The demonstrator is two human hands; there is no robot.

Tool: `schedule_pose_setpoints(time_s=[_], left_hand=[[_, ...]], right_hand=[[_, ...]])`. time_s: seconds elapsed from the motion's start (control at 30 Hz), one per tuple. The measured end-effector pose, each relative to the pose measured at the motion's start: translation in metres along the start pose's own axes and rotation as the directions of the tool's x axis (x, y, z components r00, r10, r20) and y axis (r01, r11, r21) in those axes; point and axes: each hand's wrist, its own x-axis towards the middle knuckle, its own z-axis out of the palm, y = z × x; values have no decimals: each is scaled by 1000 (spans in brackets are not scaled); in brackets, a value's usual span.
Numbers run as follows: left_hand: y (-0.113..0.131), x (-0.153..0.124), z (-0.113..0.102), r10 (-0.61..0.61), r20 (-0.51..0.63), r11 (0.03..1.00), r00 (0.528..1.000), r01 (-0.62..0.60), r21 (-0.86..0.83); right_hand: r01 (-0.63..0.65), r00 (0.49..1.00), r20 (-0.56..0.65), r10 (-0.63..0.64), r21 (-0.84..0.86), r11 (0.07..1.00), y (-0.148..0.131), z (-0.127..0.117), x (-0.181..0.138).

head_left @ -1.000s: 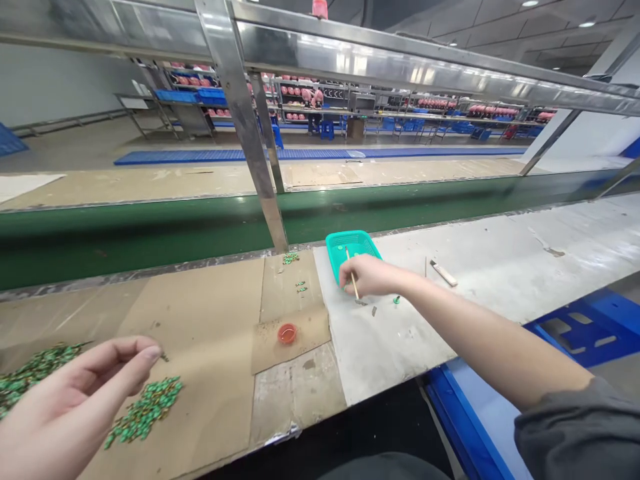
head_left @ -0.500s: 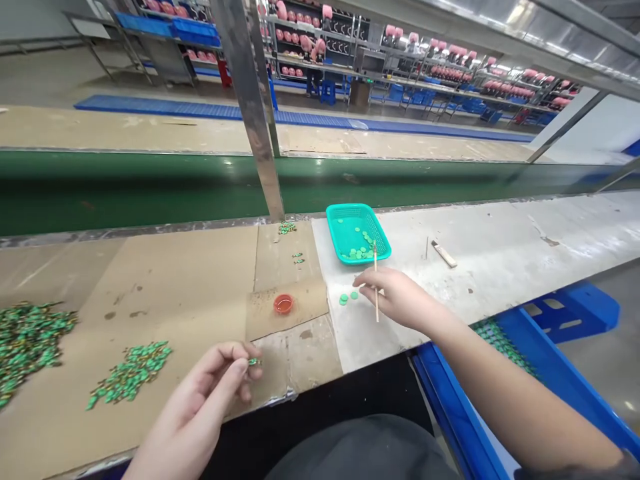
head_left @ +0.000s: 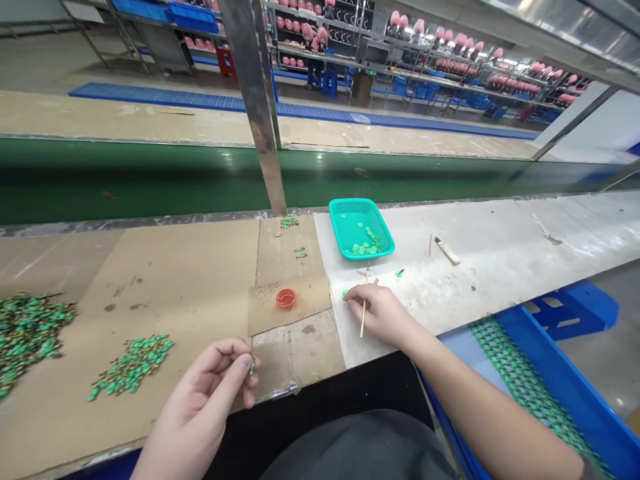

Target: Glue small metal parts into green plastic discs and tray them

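Observation:
My left hand [head_left: 205, 393] is closed, with thumb and fingers pinching a small green-and-gold piece [head_left: 251, 365] above the table's front edge. In my right hand [head_left: 377, 310] is a thin wooden stick [head_left: 365, 310], its narrow dark tip pointing toward the turquoise basket [head_left: 333, 220]. The right fingertips are down at a green disc [head_left: 345, 293], mostly hidden by them; I cannot tell whether they pinch it. Right of that hand lies another green disc with a small dark piece on it [head_left: 400, 273]. Between the hands stands a small red cup [head_left: 286, 298] with liquid inside.
Green-and-gold pieces form a large pile [head_left: 30, 340] and a smaller pile [head_left: 133, 363] at left. Several more [head_left: 289, 222] lie near the metal post [head_left: 265, 147]. A white-handled tool [head_left: 447, 251] lies at right. Below, a blue tray [head_left: 545, 340] holds rows of green pieces.
My right hand has moved left and down onto the discs, uncovering the disc with the dark piece. My left fingers have turned the small piece more upright. The view has shifted slightly.

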Motion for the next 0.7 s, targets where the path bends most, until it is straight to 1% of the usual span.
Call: schedule_pose_setpoints(time_s=[0.17, 0.23, 0.3, 0.37, 0.47, 0.6, 0.7], left_hand=[[1, -2, 1, -2, -7, 998, 1000, 2, 56], [2, -3, 2, -10, -2, 996, 1000, 10, 86], [2, -4, 3, -18, 8, 993, 1000, 17, 121], [2, -5, 4, -26, 14, 990, 1000, 24, 141], [1, -7, 9, -34, 25, 992, 999, 31, 125], [-2, -10, 14, -23, 51, 995, 998, 18, 94], [-5, -12, 14, -2, 71, 996, 997, -4, 93]], right_hand=[[17, 988, 153, -25, 57, 998, -19, 3, -9], [20, 984, 176, -33, 80, 997, -23, 4, -13], [5, 990, 141, -17, 85, 996, -24, 3, -17], [-22, 997, 79, 17, 69, 997, -22, 2, -22], [-42, 999, 32, 42, 20, 999, -18, 7, -27], [-37, 999, 1, 37, -63, 997, -14, 28, -28], [-10, 1000, -18, 9, -97, 995, -16, 45, -29]])
